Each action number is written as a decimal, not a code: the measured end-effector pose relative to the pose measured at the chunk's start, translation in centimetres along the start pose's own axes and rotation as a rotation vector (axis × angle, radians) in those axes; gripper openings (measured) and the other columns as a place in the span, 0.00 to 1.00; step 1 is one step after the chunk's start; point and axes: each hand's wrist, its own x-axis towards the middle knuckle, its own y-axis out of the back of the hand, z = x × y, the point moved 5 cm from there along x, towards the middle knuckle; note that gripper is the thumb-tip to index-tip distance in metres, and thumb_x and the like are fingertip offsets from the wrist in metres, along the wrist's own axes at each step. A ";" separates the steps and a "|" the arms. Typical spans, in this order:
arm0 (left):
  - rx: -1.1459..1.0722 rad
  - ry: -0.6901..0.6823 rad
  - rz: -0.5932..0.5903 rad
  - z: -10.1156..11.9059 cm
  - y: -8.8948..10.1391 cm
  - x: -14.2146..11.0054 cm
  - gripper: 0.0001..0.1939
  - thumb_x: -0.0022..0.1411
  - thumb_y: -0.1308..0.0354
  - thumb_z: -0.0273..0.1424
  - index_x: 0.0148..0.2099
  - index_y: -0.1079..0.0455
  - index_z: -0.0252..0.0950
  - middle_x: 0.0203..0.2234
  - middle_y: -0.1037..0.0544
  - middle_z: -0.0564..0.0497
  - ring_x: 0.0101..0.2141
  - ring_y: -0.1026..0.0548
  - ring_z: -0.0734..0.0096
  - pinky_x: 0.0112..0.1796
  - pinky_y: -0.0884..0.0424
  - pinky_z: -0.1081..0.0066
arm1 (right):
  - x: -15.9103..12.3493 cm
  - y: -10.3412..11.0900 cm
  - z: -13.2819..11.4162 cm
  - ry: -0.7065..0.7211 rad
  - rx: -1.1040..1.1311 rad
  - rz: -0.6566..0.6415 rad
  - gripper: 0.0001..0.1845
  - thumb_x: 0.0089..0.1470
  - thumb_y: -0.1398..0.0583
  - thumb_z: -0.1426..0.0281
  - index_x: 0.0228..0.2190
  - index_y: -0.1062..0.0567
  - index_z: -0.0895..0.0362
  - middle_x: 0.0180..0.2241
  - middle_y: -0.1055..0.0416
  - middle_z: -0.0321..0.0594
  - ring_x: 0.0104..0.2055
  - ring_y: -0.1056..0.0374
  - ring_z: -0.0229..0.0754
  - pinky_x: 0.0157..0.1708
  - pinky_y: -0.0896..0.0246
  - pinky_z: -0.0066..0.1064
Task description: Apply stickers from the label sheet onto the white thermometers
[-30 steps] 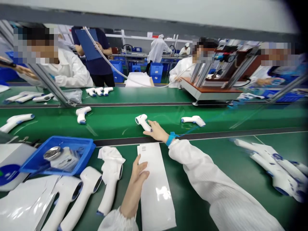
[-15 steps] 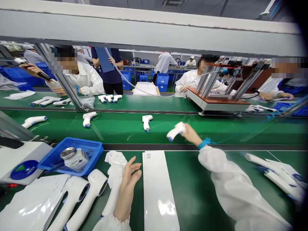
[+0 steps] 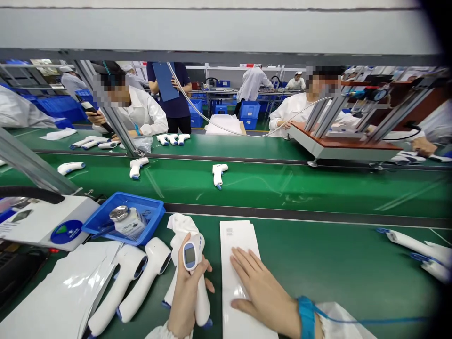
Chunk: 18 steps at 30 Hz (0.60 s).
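Note:
My left hand (image 3: 187, 282) is wrapped round a white infrared thermometer (image 3: 200, 296), its small grey screen facing me. Flat on a long strip of glossy white sheets (image 3: 236, 238) lies my right hand (image 3: 259, 287), fingers stretched out, a blue wrist strap (image 3: 306, 316) at its wrist. Behind the left hand, another white thermometer is partly hidden, with a crumpled white cloth (image 3: 179, 225) at its top end. Two more thermometers (image 3: 141, 282) lie side by side to the left.
A blue tray (image 3: 155, 226) holds a metal-capped bottle and bags. White sheets (image 3: 63, 282) lie at front left. Several thermometers ride the green conveyor (image 3: 254, 183); more lie at right (image 3: 413, 242). A metal post (image 3: 31, 155) slants at left. Co-workers sit opposite beside a test fixture (image 3: 346, 146).
My right hand took a thermometer from the conveyor and came back to rest on the white sheets. The thermometer is now in my left hand, which was open before.

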 end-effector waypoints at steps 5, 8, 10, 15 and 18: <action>-0.036 -0.037 -0.073 -0.3 -1.7 0.8 0.39 0.59 0.38 0.37 0.66 0.54 0.56 0.38 0.30 0.52 0.39 0.23 0.64 0.31 0.23 0.69 | -0.8 0.8 0.8 -0.110 0.071 0.214 0.25 0.55 0.38 0.67 0.54 0.30 0.54 0.59 0.36 0.48 0.60 0.40 0.55 0.58 0.41 0.51; -0.062 -0.130 -0.098 -0.6 -3.4 2.7 0.38 0.59 0.39 0.35 0.66 0.53 0.54 0.54 0.35 0.47 0.45 0.23 0.62 0.46 0.26 0.60 | 1.9 2.6 3.5 -0.200 0.154 0.415 0.12 0.58 0.43 0.72 0.44 0.24 0.54 0.49 0.29 0.46 0.51 0.33 0.50 0.51 0.36 0.46; -0.021 -0.200 -0.111 -0.7 -4.3 4.2 0.38 0.59 0.39 0.33 0.67 0.53 0.52 0.61 0.40 0.45 0.50 0.25 0.60 0.53 0.31 0.58 | 4.0 3.1 5.1 -0.227 0.199 0.471 0.10 0.59 0.43 0.72 0.39 0.22 0.54 0.45 0.27 0.45 0.48 0.32 0.49 0.49 0.36 0.46; 0.109 -0.266 -0.146 -1.0 -4.9 6.4 0.37 0.61 0.41 0.32 0.68 0.54 0.47 0.66 0.47 0.46 0.58 0.34 0.59 0.58 0.40 0.62 | 6.6 2.6 6.5 -0.244 0.244 0.457 0.10 0.60 0.43 0.70 0.35 0.21 0.53 0.41 0.24 0.42 0.44 0.31 0.48 0.45 0.37 0.45; 0.121 -0.245 -0.146 -1.2 -4.6 6.7 0.37 0.61 0.41 0.31 0.68 0.54 0.47 0.66 0.47 0.46 0.60 0.36 0.58 0.57 0.38 0.61 | 6.8 2.1 6.4 -0.255 0.263 0.442 0.10 0.60 0.43 0.68 0.35 0.20 0.52 0.42 0.23 0.41 0.45 0.32 0.48 0.45 0.40 0.45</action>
